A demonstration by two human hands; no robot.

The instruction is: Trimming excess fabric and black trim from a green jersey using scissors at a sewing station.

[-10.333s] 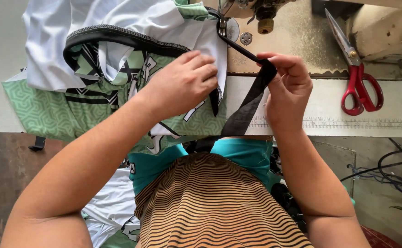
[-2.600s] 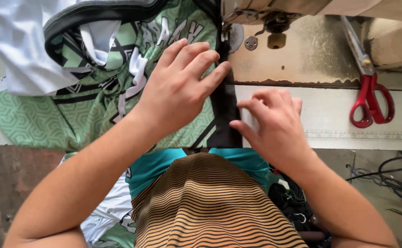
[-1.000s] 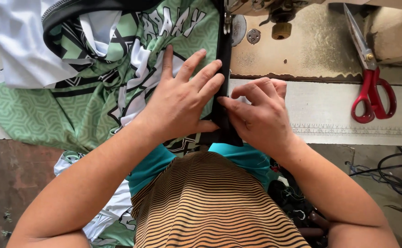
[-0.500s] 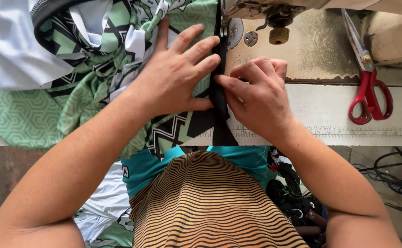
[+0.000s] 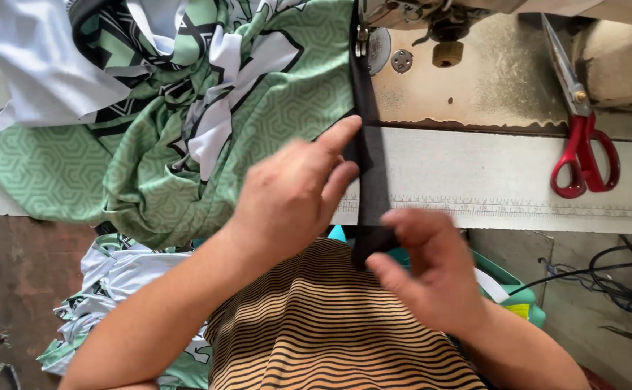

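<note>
Strip (image 5: 368,144), black, narrow, taut between hands

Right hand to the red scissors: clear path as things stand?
Probably yes. The right hand pinches the black strip, and the bare table between it and the scissors holds nothing, but it must release first.

A: What is the person wearing?
B: A shirt (image 5: 330,325) with thin orange and black stripes, running crosswise and curving a bit over the body.
A: Sleeves showing?
B: None are showing; both forearms are bare to the frame edge.
A: Anything on the left hand (image 5: 291,195)?
B: No ring, no glove, no watch showing.
A: Right hand (image 5: 431,278)?
B: Bare as well, slightly blurred. Nails are looking short and unpainted.
</note>
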